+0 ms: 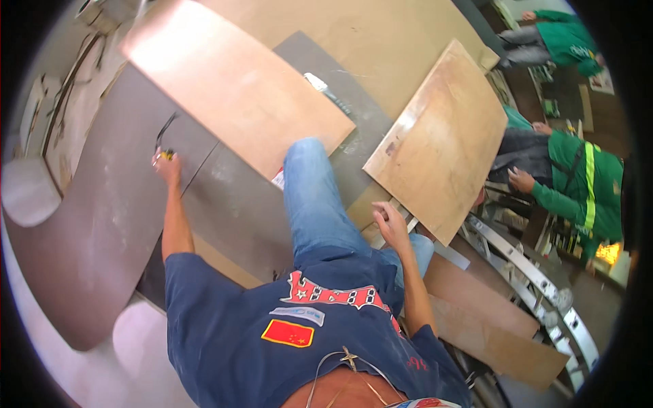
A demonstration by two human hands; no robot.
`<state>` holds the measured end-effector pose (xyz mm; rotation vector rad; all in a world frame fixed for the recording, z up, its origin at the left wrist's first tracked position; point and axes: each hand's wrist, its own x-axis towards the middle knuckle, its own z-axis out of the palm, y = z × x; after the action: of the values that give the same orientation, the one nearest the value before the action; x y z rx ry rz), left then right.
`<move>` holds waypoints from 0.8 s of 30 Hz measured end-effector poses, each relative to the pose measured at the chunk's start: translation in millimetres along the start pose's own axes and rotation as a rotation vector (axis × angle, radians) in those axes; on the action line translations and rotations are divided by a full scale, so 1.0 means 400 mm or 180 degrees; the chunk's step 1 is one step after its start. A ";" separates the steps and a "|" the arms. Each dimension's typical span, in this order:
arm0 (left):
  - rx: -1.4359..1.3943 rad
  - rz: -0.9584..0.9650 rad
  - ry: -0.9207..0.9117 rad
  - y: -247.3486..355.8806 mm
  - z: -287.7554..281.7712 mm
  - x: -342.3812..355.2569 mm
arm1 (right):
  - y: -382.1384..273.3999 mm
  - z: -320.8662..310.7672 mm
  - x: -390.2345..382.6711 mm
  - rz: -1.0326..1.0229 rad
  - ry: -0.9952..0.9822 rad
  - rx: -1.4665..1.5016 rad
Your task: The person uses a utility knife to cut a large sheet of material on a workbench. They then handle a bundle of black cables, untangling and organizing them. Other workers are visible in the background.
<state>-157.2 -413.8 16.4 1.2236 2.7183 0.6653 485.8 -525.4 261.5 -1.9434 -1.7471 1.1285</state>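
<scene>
Left hand (166, 163) pinches a yellow tool (165, 154) on the grey sheet (102, 217); right hand (391, 221), spread, braces a board (442, 143). Marking seems underway; steadiness matters next.

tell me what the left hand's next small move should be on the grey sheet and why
Probably draw the small yellow-and-black tool onward along the thin straight line on the dark grey flat sheet. The left hand grips it at that line, while the right hand braces near the tan plywood panel.

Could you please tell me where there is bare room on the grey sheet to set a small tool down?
The grey sheet lies bare below the left hand, out to its curved edge. It is crowded around the right hand, between the leg, the smaller plywood board and metal strips.
</scene>
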 end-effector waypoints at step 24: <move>-0.0724 -0.0447 -0.0335 0.006 -0.054 0.040 | 0.014 0.244 0.955 0.0340 0.0037 -0.1507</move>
<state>-171.9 -408.3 38.4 0.9776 2.5305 0.8391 403.4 -196.5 60.3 -2.3245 -2.0686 0.7775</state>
